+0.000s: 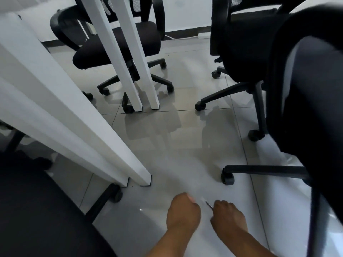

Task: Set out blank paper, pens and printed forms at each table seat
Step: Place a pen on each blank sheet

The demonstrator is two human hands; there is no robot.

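Both of my hands reach down close to the grey tiled floor at the bottom of the view. My right hand point(227, 213) pinches a thin pen point(207, 203), whose dark part is at my fingers and whose pale end points up and left. My left hand point(182, 210) is curled into a fist just left of the pen's pale end, and nothing shows inside it. No paper or printed forms are in view.
White table legs point(130, 164) slant down to the floor left of my hands, with another pair point(141, 84) further back. Black wheeled office chairs stand around: one at the bottom left point(37, 210), one behind the legs point(118, 47), two on the right point(246, 52).
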